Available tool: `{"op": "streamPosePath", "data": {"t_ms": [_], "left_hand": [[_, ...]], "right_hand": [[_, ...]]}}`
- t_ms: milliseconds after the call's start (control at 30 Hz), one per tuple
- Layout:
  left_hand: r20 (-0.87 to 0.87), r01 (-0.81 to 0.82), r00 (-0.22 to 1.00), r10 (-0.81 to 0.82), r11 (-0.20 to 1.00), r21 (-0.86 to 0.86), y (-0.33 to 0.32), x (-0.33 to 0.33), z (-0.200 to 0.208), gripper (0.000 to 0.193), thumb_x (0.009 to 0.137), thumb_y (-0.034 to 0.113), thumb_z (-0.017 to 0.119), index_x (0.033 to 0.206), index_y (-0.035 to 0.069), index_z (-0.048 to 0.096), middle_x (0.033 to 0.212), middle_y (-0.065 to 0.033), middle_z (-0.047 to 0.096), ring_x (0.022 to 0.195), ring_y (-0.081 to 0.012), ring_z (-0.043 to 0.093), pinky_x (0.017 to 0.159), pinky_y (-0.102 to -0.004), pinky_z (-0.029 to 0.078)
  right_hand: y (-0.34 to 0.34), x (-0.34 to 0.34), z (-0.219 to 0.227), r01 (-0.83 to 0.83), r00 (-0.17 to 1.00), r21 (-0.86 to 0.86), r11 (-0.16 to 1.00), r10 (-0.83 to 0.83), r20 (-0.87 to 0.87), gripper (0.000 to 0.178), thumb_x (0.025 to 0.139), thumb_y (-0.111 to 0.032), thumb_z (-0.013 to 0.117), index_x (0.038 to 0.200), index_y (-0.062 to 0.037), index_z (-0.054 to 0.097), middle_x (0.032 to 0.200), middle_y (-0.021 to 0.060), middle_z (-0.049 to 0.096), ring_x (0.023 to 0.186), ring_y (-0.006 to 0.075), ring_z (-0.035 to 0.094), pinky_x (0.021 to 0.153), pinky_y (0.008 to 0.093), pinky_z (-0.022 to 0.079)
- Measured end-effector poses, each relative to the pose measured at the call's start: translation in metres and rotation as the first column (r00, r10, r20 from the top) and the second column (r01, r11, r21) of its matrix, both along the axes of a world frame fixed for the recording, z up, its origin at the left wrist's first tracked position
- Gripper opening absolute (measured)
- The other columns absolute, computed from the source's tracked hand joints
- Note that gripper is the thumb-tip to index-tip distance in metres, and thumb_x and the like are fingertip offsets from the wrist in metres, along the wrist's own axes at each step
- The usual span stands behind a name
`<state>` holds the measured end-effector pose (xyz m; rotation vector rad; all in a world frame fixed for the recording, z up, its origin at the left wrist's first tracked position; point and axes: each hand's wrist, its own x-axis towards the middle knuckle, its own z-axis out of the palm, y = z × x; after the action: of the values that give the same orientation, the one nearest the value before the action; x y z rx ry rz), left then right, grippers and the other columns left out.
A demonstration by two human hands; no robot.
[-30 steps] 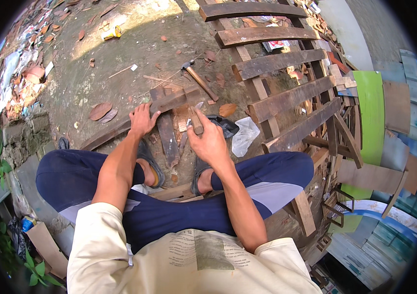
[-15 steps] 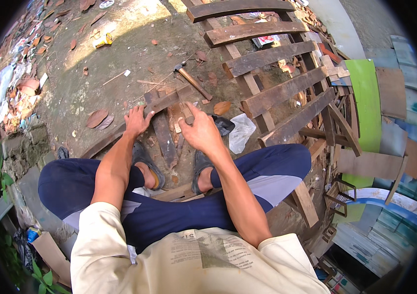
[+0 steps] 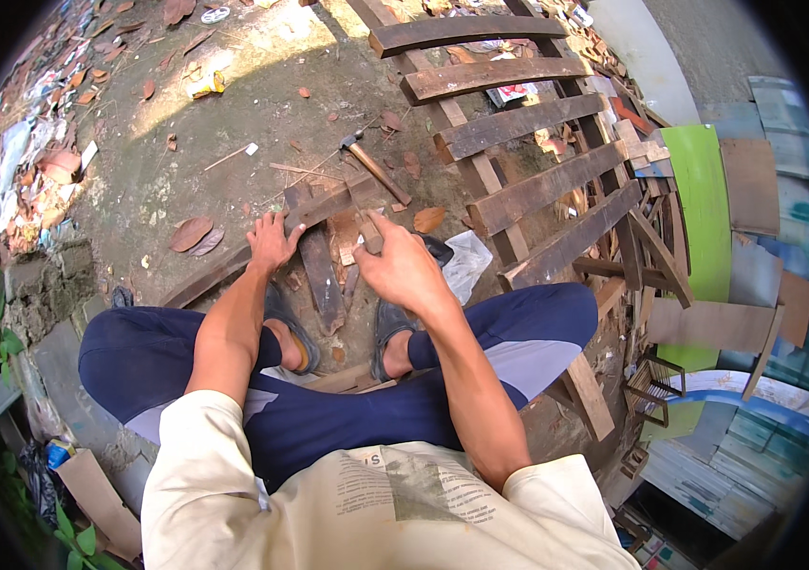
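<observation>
I squat over a long dark plank (image 3: pixel 219 271) that lies on the dirt. My left hand (image 3: pixel 272 243) presses flat on it, fingers spread. My right hand (image 3: pixel 406 273) is closed around a short wooden piece (image 3: pixel 367 232), held upright just over the plank's broken end. A shorter dark board (image 3: pixel 320 277) lies between my sandalled feet. A hammer (image 3: pixel 373 167) with a wooden handle rests on the ground just beyond the plank, a hand's length from both hands.
A slatted wooden frame (image 3: pixel 518 195) of dark boards lies to the right, close to my right knee. A crumpled clear plastic bag (image 3: pixel 466 263) sits by my right foot. A green panel (image 3: pixel 704 209) and stacked boards stand far right. Dry leaves and litter are scattered at left.
Both hands stay at the plank; the right hand has shifted only slightly with the wooden piece. The view has tilted a little.
</observation>
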<state>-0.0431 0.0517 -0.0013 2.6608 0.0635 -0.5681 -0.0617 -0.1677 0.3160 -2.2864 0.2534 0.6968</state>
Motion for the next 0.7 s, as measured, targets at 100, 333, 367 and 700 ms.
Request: {"op": "streamPosePath", "data": {"t_ms": [100, 333, 367, 700], "left_hand": [[-0.011, -0.006, 1.000, 0.006, 1.000, -0.027, 0.003, 0.003, 0.000, 0.069, 0.098, 0.062, 0.058, 0.147, 0.013, 0.055, 0.140, -0.0150, 0.054, 0.135, -0.0350, 0.046, 0.109, -0.0554, 0.034], [-0.003, 0.020, 1.000, -0.020, 0.999, -0.040, 0.001, 0.007, 0.002, 0.071, 0.099, 0.064, 0.056, 0.146, 0.011, 0.056, 0.141, -0.0160, 0.053, 0.135, -0.0353, 0.046, 0.109, -0.0541, 0.034], [0.006, 0.020, 1.000, -0.020, 0.999, -0.039, 0.000, 0.008, 0.002, 0.071, 0.099, 0.064, 0.055, 0.146, 0.010, 0.056, 0.141, -0.0162, 0.053, 0.135, -0.0354, 0.046, 0.109, -0.0540, 0.034], [0.024, 0.011, 1.000, -0.010, 0.999, -0.035, 0.001, 0.005, 0.000, 0.072, 0.099, 0.065, 0.054, 0.146, 0.011, 0.056, 0.141, -0.0154, 0.054, 0.134, -0.0347, 0.046, 0.109, -0.0525, 0.033]], "right_hand": [[-0.005, -0.051, 0.078, 0.006, 1.000, 0.015, 1.000, -0.006, -0.003, 0.063, 0.096, -0.023, 0.067, 0.149, 0.0053, 0.049, 0.098, 0.0333, 0.070, 0.097, 0.0480, 0.071, 0.090, 0.0488, 0.054], [-0.011, -0.101, 0.098, 0.082, 0.981, 0.064, 0.995, -0.092, 0.170, 0.060, 0.098, -0.019, 0.068, 0.150, 0.0035, 0.048, 0.079, 0.0300, 0.070, 0.069, 0.0436, 0.073, 0.066, 0.0459, 0.056], [-0.011, -0.101, 0.086, 0.062, 0.971, 0.080, 0.995, -0.079, 0.224, 0.060, 0.098, -0.019, 0.068, 0.150, 0.0036, 0.048, 0.078, 0.0298, 0.070, 0.067, 0.0428, 0.073, 0.065, 0.0454, 0.056], [0.005, -0.087, 0.052, 0.093, 0.995, 0.080, 0.992, -0.095, 0.023, 0.056, 0.098, -0.019, 0.070, 0.147, 0.0031, 0.053, 0.083, 0.0242, 0.074, 0.069, 0.0296, 0.077, 0.066, 0.0378, 0.057]]}}
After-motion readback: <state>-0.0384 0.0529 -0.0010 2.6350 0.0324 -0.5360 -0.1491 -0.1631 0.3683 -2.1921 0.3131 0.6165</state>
